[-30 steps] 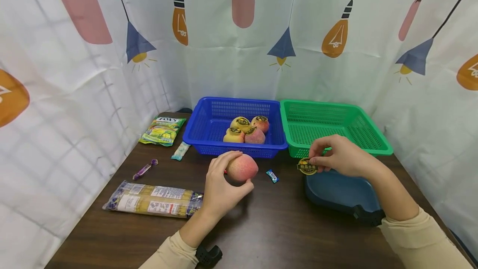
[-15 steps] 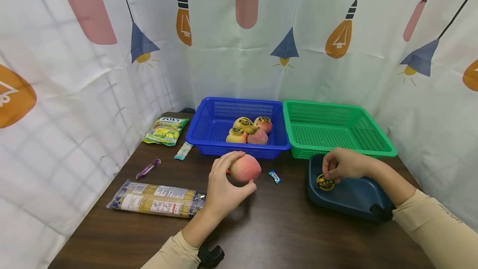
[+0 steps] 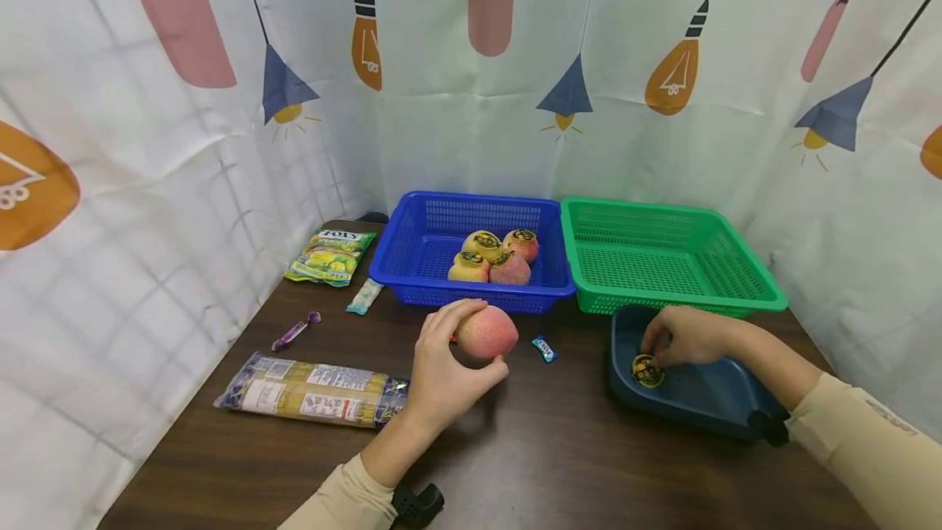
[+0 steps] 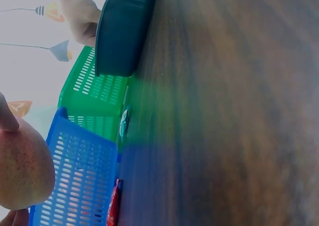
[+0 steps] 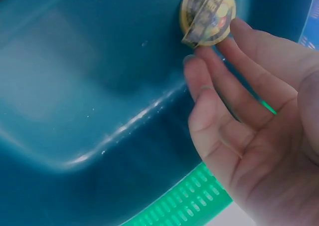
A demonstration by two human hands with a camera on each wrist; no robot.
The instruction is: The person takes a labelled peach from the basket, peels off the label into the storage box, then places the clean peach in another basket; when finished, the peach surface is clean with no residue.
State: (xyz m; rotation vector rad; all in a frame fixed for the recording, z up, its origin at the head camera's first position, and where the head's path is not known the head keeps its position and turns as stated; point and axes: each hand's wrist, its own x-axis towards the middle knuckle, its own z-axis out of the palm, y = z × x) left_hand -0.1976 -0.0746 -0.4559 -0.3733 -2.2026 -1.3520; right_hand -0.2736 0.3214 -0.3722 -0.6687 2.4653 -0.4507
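Note:
My left hand (image 3: 449, 370) grips a pink peach (image 3: 487, 332) between thumb and fingers, held up over the table. The peach's skin (image 4: 25, 166) shows no label in the left wrist view. Inside the dark blue basin (image 3: 706, 424) at the right is my right hand (image 3: 692, 338). Its fingertips pinch a round black-and-gold sticker (image 5: 207, 15) low over the basin floor. In the blue basket (image 3: 412, 256) several peaches (image 3: 509, 268) sit together, bearing similar black-and-gold stickers.
A green basket (image 3: 662, 264) stands beside the blue one, behind the basin. A noodle-like packet (image 3: 316, 391), a green candy bag (image 3: 331, 258) and wrapped sweets (image 3: 297, 330) lie at the left. A small blue-wrapped sweet (image 3: 545, 348) lies mid-table; a red wrapper (image 4: 113, 206) is partly hidden.
My right hand has carried the sticker from above the basin's far edge down and slightly right into the basin. The left hand keeps holding the peach almost still.

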